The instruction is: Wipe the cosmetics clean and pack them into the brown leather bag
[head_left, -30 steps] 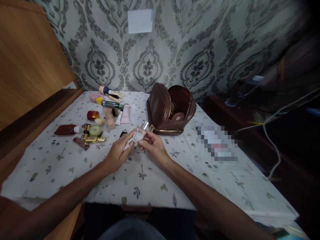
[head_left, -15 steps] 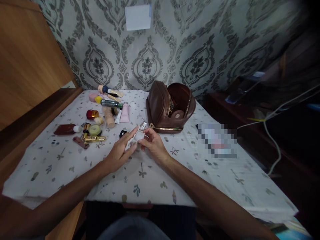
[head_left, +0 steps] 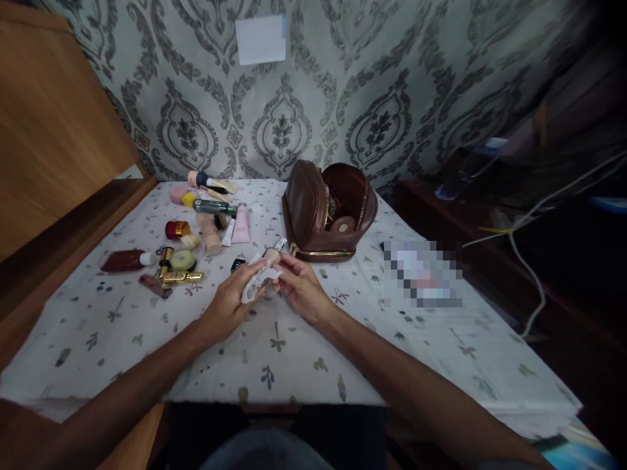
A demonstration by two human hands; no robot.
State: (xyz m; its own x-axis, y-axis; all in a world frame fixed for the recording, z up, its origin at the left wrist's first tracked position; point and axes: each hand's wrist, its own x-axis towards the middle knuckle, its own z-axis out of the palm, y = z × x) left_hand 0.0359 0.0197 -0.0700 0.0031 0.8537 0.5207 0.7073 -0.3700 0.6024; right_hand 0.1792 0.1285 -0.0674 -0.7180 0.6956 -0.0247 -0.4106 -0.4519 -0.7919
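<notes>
My left hand point(head_left: 234, 294) is closed around a crumpled white tissue point(head_left: 255, 282), its fingers pressing it against a small glass bottle point(head_left: 272, 255). The bottle is tilted, its shiny clear top pointing away from me to the right. My right hand point(head_left: 304, 290) grips the bottle from the other side with thumb and fingers. Part of the bottle is hidden under the tissue and fingers. A small black cap point(head_left: 238, 264) lies on the cloth just beyond my left hand. Behind my right hand stands an open brown cosmetic bag point(head_left: 308, 212) with a gold zip.
On the left of the patterned tablecloth point(head_left: 274, 365) lie a dark red bottle point(head_left: 122, 260), a gold tube point(head_left: 182, 277), a pink tube point(head_left: 241, 225), a green bottle point(head_left: 213, 207) and several other cosmetics. A blurred-out flat item point(head_left: 424, 274) lies right. Cables point(head_left: 541, 294) hang beyond the table's right edge.
The tissue has bunched up and slid over the bottle's lower part, and my left fingers have curled in more. The view has shifted slightly; the cosmetics and bag stay put.
</notes>
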